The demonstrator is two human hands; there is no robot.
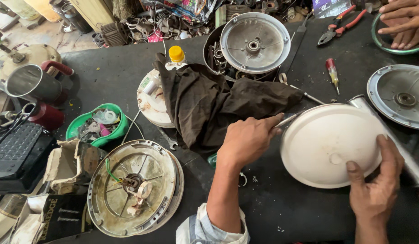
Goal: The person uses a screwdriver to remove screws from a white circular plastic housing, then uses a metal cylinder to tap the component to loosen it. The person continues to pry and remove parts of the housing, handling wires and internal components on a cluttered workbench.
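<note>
A white round cover [324, 144] lies on the dark workbench [281, 208]. My right hand [376, 187] holds its lower right rim, thumb on top and fingers curled round the edge. My left hand [248, 141] is shut on a thin metal tool [286, 120], whose tip touches the cover's left rim. Beside my left hand lies a dark brown cloth [209, 104].
Nearby are an open fan motor housing [135, 187], a grey metal disc [254, 43], another disc [399, 95], a metal tube [401, 149], a green tub of small parts [98, 124], a red screwdriver [332, 72] and red pliers [340, 25]. Another person's hands [403, 22] rest on a green ring.
</note>
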